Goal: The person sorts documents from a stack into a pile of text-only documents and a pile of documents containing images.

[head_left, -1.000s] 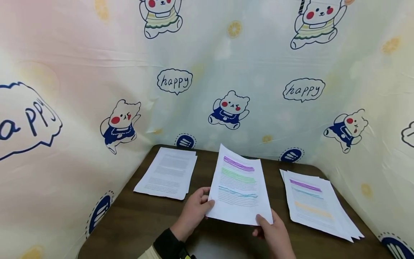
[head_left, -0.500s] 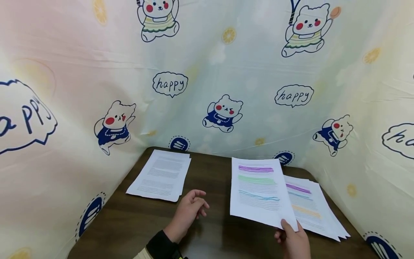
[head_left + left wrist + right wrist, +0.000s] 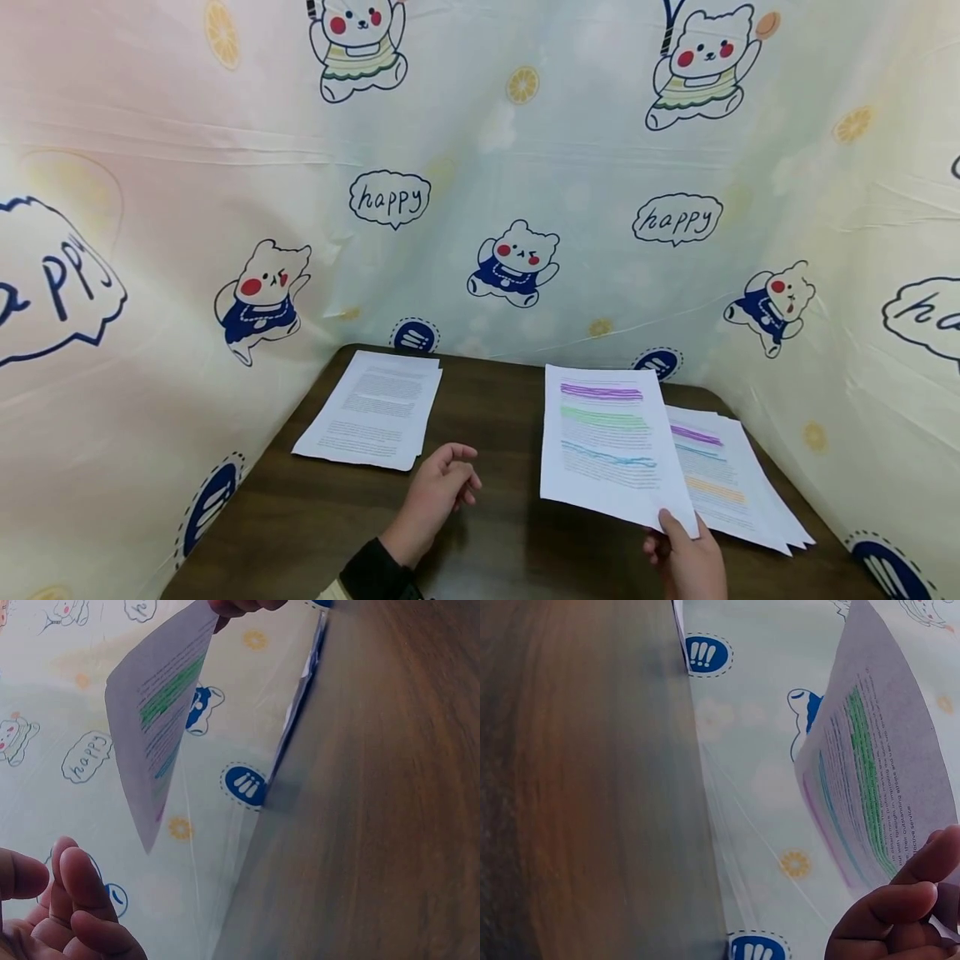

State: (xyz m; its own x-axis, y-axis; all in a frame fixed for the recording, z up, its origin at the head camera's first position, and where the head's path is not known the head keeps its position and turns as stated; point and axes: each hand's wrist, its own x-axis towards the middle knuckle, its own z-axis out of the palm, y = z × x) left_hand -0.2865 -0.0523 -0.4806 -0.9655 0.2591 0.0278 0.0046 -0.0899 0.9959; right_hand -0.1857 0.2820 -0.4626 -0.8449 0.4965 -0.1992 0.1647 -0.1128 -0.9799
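My right hand (image 3: 686,554) pinches the lower right corner of a printed sheet of paper (image 3: 603,483), thumb on top. Purple, green and blue highlighter lines cross its text. The sheet is held up over the table and overlaps the right-hand paper stack (image 3: 750,525) in the head view. In the right wrist view the sheet (image 3: 922,750) bends away from the thumb and fingers. My left hand (image 3: 435,496) hovers over the table with loosely curled fingers and holds nothing; its fingers (image 3: 86,877) show apart from the sheet in the left wrist view.
At the back left of the dark wooden table (image 3: 480,408) lies a stack of printed pages (image 3: 367,408) without highlighting. The right stack's top page bears purple, blue and orange marks. A patterned cloth (image 3: 600,150) with bears rises behind and on both sides.
My left hand has let go of the highlighted sheet and drawn slightly away. My right hand has carried the sheet rightward until it overlaps the right stack. The head view has shifted slightly.
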